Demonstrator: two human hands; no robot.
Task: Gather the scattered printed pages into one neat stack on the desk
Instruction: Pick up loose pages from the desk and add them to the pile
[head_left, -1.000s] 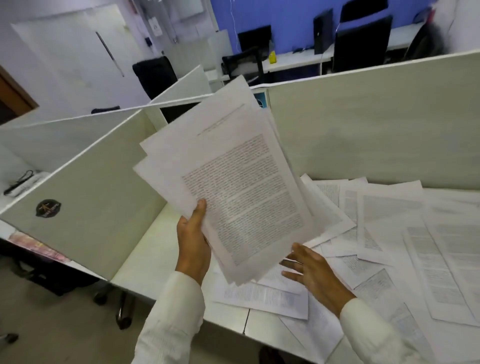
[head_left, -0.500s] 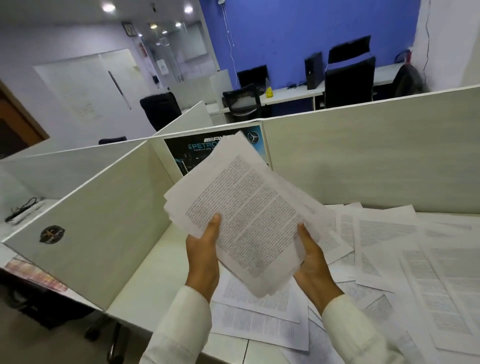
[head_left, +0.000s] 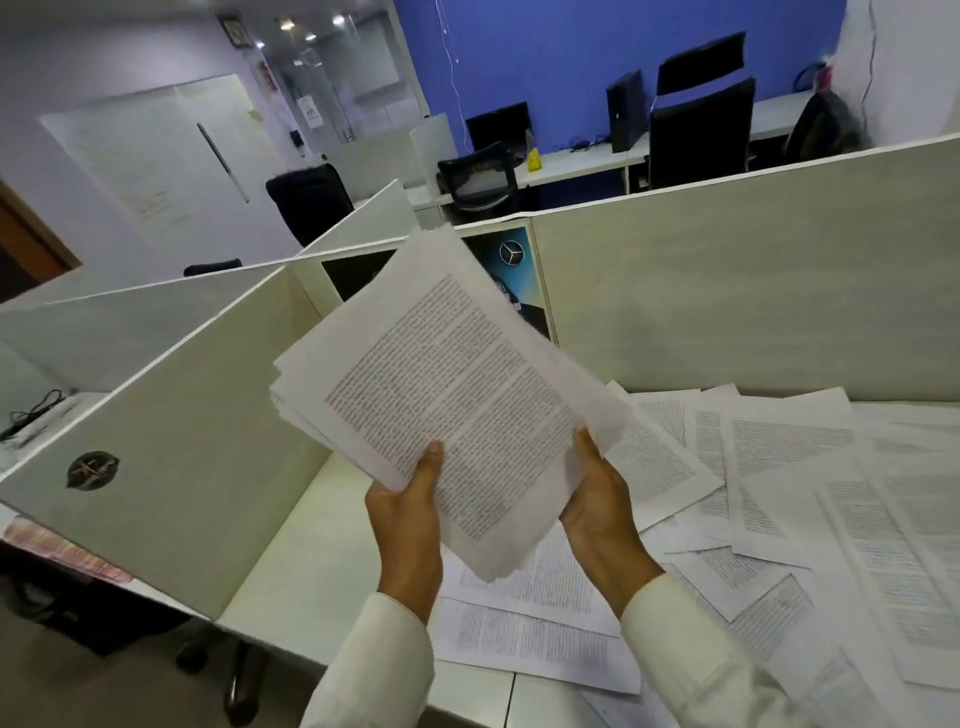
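Note:
I hold a bundle of printed pages (head_left: 441, 395) in the air above the desk's left part, tilted with its top toward the partition corner. My left hand (head_left: 408, 512) grips its lower left edge, thumb on the top sheet. My right hand (head_left: 602, 506) grips the lower right edge, thumb on the paper too. The sheets' edges are roughly aligned, with some corners sticking out. Several loose printed pages (head_left: 779, 467) lie overlapping on the white desk (head_left: 291, 587) to the right and under my hands.
Beige cubicle partitions (head_left: 727, 291) close the desk at the back and at the left (head_left: 171, 447). A poster with a star logo (head_left: 514, 270) hangs in the corner. Black office chairs (head_left: 701, 130) and other desks stand beyond. The desk's front edge drops to the floor at lower left.
My right hand came up from the desk and took hold of the bundle's right edge. The fanned sheets have been pulled together into a tighter bundle, held lower and nearer to me.

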